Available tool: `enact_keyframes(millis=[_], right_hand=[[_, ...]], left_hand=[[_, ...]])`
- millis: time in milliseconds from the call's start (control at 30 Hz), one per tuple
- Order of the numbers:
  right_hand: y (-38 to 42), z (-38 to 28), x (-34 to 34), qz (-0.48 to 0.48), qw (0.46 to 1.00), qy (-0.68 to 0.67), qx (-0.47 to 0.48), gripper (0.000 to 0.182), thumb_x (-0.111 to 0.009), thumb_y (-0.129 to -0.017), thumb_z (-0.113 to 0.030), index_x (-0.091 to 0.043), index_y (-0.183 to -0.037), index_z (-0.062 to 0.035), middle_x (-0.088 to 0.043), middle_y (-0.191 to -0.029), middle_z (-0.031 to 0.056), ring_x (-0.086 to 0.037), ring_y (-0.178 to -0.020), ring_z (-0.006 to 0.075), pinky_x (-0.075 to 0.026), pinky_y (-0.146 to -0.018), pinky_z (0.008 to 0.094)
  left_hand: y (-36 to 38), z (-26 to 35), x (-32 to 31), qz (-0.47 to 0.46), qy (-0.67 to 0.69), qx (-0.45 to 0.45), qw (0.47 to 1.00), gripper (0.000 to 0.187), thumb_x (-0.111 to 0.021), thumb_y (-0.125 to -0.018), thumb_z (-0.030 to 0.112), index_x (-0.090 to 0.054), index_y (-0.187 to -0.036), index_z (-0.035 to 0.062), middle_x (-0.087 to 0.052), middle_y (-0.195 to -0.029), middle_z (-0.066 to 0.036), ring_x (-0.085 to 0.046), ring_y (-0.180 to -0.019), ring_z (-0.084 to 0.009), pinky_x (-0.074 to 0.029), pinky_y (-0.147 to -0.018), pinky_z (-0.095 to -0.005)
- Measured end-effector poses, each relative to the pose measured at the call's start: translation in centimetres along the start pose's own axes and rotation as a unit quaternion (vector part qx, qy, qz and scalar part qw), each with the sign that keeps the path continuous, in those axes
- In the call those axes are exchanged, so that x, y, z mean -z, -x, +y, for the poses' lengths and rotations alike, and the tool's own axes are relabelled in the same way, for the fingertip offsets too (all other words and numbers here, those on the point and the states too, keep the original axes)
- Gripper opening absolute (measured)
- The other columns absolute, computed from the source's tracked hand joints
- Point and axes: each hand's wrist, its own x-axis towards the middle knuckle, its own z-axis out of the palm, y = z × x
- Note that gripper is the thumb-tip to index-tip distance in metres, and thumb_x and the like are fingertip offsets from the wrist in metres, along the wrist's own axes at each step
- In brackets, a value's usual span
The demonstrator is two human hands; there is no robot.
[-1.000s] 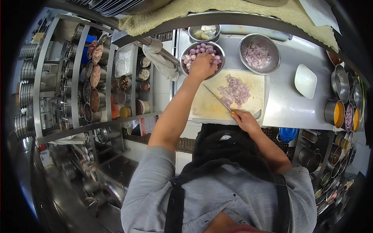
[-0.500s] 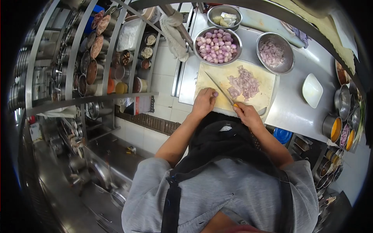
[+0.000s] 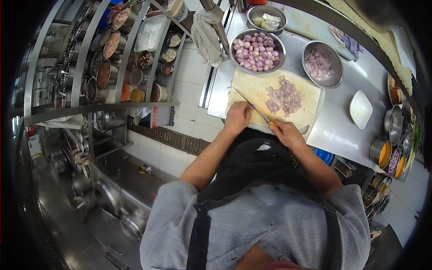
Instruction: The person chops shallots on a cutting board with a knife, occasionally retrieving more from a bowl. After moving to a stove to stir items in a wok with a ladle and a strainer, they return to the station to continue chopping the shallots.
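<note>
A knife [image 3: 253, 107] with a yellow handle is in my right hand [image 3: 286, 132], its blade slanting up and left over the cutting board [image 3: 310, 105]. At the board's left front, my left hand [image 3: 238, 118] is closed, fingertips pinching a small shallot [image 3: 251, 107] beside the blade. Sliced shallots [image 3: 284, 96] lie in a pile on the board beyond the knife. Behind the board stands a metal bowl [image 3: 282, 60] full of peeled shallots [image 3: 255, 51]. A perforated bowl [image 3: 336, 80] to its right holds more sliced pieces [image 3: 317, 64].
A smaller bowl [image 3: 282, 28] with pale chunks stands at the back. On the steel counter [image 3: 333, 128], a white dish [image 3: 361, 109] sits at the right, near several metal containers. A cloth [image 3: 207, 36] hangs at the left, beside racks [image 3: 99, 108] of filled pots.
The shallot in my left fingertips has moved down slightly, closer to the blade. The whole view has shifted a little; both hands keep nearly the same places.
</note>
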Motion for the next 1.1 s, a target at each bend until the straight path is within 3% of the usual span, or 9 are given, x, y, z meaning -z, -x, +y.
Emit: enact_keyframes(millis=[200,367,500,567,633,767,1000,1100], right_hand=[[-0.4,0.2,-0.1,-0.017,1.000,-0.006,-0.008,0.026,-0.059,-0.096,-0.027,-0.066,-0.101,-0.0021,-0.062,-0.074,0.0253,-0.061,-0.072,0.0437,-0.047,-0.066,0.0486],[-3.9,1.1,-2.7,0.027,0.998,0.010,0.056,0.026,-0.058,-0.096,-0.027,-0.065,-0.095,-0.0010,-0.063,-0.076,0.0245,-0.061,-0.073,0.0435,-0.047,-0.066,0.0477],[-4.7,0.6,-2.9,0.035,0.998,-0.021,0.055,0.026,-0.059,-0.096,-0.026,-0.064,-0.093,-0.0003,-0.064,-0.080,0.0242,-0.062,-0.075,0.0428,-0.047,-0.067,0.0471],[-3.9,0.4,-2.3,0.018,0.998,-0.046,-0.024,0.026,-0.059,-0.095,-0.026,-0.065,-0.097,-0.0004,-0.064,-0.082,0.0246,-0.062,-0.076,0.0424,-0.047,-0.068,0.0466],[-3.2,1.3,-2.0,0.043,0.997,-0.062,-0.026,0.027,-0.059,-0.095,-0.026,-0.066,-0.100,-0.0005,-0.064,-0.080,0.0249,-0.062,-0.075,0.0424,-0.047,-0.067,0.0465],[-2.3,1.0,-0.5,0.052,0.998,-0.040,-0.026,0.029,-0.060,-0.095,-0.026,-0.066,-0.109,-0.0008,-0.064,-0.079,0.0256,-0.063,-0.073,0.0423,-0.048,-0.067,0.0458],[-2.4,0.5,-0.7,0.022,0.999,-0.020,-0.014,0.030,-0.061,-0.095,-0.026,-0.067,-0.111,-0.0015,-0.065,-0.082,0.0256,-0.064,-0.078,0.0424,-0.049,-0.070,0.0461],[-4.1,1.3,-1.9,0.042,0.998,-0.005,0.036,0.032,-0.060,-0.095,-0.027,-0.066,-0.115,-0.0024,-0.066,-0.082,0.0253,-0.065,-0.079,0.0424,-0.050,-0.072,0.0465]], left_hand=[[0.1,0.0,0.1,0.002,-0.001,0.003,1.000,0.013,-0.066,-0.081,0.002,-0.065,-0.093,0.0005,-0.066,-0.085,-0.016,-0.063,-0.084,-0.0353,-0.051,-0.076,-0.0440],[0.0,-0.2,-0.1,-0.003,0.008,0.003,1.000,0.015,-0.066,-0.080,0.001,-0.065,-0.094,0.0007,-0.067,-0.086,-0.016,-0.063,-0.085,-0.0351,-0.051,-0.077,-0.0438],[-0.3,-0.2,-0.1,-0.005,0.010,-0.006,1.000,0.015,-0.067,-0.079,0.000,-0.066,-0.094,0.0014,-0.067,-0.087,-0.015,-0.063,-0.086,-0.0347,-0.051,-0.077,-0.0437],[-0.5,0.2,-0.2,-0.007,-0.006,-0.002,1.000,0.013,-0.067,-0.081,0.002,-0.066,-0.094,0.0021,-0.067,-0.088,-0.015,-0.062,-0.087,-0.0347,-0.051,-0.077,-0.0438],[-1.0,0.7,-0.6,-0.004,-0.024,-0.011,1.000,0.012,-0.067,-0.082,0.004,-0.066,-0.093,0.0024,-0.067,-0.089,-0.015,-0.062,-0.087,-0.0349,-0.050,-0.077,-0.0441],[-1.4,1.1,-0.7,-0.009,-0.050,-0.019,0.999,0.009,-0.066,-0.084,0.006,-0.065,-0.092,0.0027,-0.066,-0.089,-0.016,-0.060,-0.086,-0.0359,-0.049,-0.077,-0.0449],[-1.3,0.9,-0.3,-0.013,-0.035,-0.022,0.999,0.009,-0.066,-0.082,0.004,-0.065,-0.091,0.0027,-0.065,-0.087,-0.016,-0.060,-0.086,-0.0369,-0.049,-0.077,-0.0448],[-1.3,0.9,-0.4,-0.014,-0.039,-0.023,0.999,0.012,-0.065,-0.080,0.002,-0.065,-0.091,0.0028,-0.065,-0.087,-0.016,-0.060,-0.086,-0.0365,-0.049,-0.077,-0.0443]])
